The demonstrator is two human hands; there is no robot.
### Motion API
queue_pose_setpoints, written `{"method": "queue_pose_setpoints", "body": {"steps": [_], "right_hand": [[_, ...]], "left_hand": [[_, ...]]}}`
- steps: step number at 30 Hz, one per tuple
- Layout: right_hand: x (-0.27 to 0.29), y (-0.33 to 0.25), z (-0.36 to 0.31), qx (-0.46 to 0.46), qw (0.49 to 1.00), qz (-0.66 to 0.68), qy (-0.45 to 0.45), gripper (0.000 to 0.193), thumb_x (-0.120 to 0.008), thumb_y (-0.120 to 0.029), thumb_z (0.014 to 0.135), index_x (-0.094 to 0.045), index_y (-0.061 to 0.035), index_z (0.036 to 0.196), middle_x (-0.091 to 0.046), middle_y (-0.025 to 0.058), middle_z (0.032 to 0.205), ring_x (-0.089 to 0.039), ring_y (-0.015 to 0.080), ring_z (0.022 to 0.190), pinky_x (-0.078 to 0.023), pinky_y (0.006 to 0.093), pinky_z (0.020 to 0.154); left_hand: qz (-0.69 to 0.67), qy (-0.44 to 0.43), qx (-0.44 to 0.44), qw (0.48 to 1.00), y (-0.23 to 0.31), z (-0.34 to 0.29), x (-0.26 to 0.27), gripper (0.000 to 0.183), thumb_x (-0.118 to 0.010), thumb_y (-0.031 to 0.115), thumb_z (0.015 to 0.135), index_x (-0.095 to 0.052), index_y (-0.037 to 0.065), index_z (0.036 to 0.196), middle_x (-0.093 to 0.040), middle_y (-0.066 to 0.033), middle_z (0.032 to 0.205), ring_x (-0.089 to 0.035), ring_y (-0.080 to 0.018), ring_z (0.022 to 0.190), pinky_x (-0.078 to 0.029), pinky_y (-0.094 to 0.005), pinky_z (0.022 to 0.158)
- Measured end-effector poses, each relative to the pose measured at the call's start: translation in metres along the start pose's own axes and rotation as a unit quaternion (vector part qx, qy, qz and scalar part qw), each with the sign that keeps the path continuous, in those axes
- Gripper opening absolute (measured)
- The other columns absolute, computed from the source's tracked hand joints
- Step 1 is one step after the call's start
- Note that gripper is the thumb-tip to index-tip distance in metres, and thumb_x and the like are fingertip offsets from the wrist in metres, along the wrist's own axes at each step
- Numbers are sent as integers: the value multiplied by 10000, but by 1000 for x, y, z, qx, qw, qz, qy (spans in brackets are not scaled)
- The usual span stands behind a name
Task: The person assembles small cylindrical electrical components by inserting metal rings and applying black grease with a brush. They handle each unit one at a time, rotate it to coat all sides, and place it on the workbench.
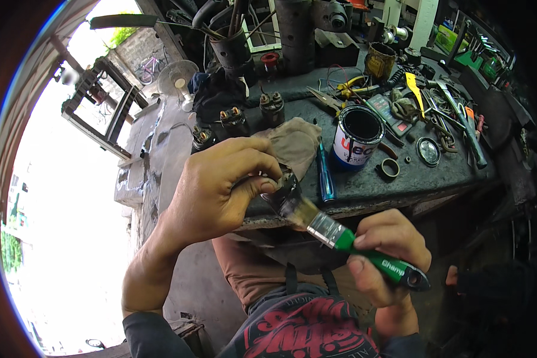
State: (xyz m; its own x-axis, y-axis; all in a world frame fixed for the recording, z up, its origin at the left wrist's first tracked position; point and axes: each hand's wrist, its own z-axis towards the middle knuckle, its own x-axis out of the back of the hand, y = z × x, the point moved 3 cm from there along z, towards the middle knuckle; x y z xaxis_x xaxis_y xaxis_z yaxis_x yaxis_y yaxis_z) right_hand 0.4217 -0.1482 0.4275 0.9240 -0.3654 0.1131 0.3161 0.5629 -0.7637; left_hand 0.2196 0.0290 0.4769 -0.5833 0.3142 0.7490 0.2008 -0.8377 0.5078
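Note:
My right hand [388, 253] is closed round the green handle of a paintbrush [325, 228], which points up and to the left. Its bristles touch a dark cylindrical part [286, 190] near the table's front edge. Fingers and thumb of my left hand [224, 185] pinch that part from the left and hide much of it. Behind my left hand stand three black solenoids, one at the left [203, 138], one in the middle [234, 122] and one at the right [272, 108], with metal terminals on top. An opened paint can [358, 140], with dark drips, stands to the right.
A grey rag [295, 146] and a blue-handled screwdriver [325, 176] lie between the solenoids and the can. Right of it are a metal ring [389, 169], a round lid [428, 151], a yellow scraper [414, 94] and pliers [326, 99]. A fan [176, 79] stands far left.

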Motion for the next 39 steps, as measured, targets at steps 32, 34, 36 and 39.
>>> {"method": "queue_pose_setpoints", "body": {"steps": [32,34,36,39], "right_hand": [[-9,1,-9,78,979,-164,89,254,-781,11,796,-703,-7,1037,-705,179,920,-704,254,751,-575,332,624],[-21,-6,-17,130,977,-169,18,349,-852,-31,759,-718,-7,1080,-700,160,935,-684,246,723,-562,326,601],[-33,-11,-27,159,978,-128,-47,431,-919,-68,707,-747,-40,1101,-704,123,948,-665,224,701,-549,324,583],[-25,-7,-30,94,991,-82,-45,375,-899,-39,738,-748,-42,1081,-707,131,946,-673,225,709,-553,323,595]], "left_hand": [[62,39,30,997,17,4,-16,110,-711,-52,886,-733,3,979,-700,-118,844,-716,-245,763,-540,-345,701],[57,44,33,997,15,4,-16,112,-709,-55,885,-732,3,979,-699,-117,843,-715,-244,771,-538,-344,705],[61,46,29,997,13,3,-16,115,-707,-58,883,-731,1,979,-698,-114,841,-714,-237,777,-535,-339,710],[34,37,35,998,8,3,-14,113,-707,-54,883,-730,3,978,-698,-110,840,-702,-228,772,-528,-331,716]]}}
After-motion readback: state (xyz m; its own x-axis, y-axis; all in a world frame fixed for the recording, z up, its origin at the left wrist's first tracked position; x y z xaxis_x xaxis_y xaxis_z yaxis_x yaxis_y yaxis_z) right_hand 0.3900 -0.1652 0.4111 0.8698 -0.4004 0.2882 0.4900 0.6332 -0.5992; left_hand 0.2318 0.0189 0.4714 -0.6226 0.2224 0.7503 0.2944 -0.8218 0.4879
